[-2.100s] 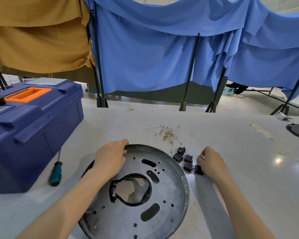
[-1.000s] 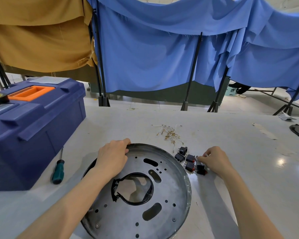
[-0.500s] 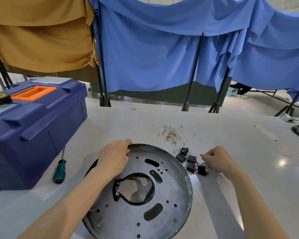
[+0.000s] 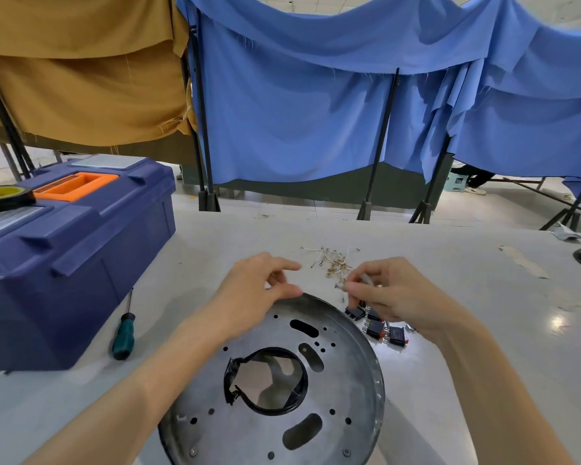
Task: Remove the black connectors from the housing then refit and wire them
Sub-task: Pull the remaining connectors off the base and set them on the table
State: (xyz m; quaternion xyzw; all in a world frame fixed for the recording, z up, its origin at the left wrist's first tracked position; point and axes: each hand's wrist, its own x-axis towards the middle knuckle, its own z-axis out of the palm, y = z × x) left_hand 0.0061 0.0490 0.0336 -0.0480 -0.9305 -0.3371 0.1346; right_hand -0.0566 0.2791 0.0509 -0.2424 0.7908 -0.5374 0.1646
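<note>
Black connectors [image 4: 388, 333] with red faces lie in a small cluster on the pale surface [image 4: 483, 297], loose and just beside the right rim of the round metal housing [image 4: 346, 374]. The housing sits flat near the surface's near edge, with a large centre hole ringed in black. The right hand [image 4: 396, 297] hovers over the cluster, thumb and forefinger pinching a thin wire piece [image 4: 344, 287] too small to make out further. The left hand [image 4: 255, 293] is at the housing's far rim, its fingers relaxed and spread and holding nothing.

Beyond both hands, toward the far edge, lies a heap of short wires [image 4: 332, 263]. A green-handled screwdriver [image 4: 123, 337] lies left of the housing, beside a blue toolbox [image 4: 81, 263] at the left edge with a roll of tape [image 4: 4, 196] on its lid. Blue cloth [image 4: 299, 112] and mustard cloth [image 4: 81, 78] hang behind.
</note>
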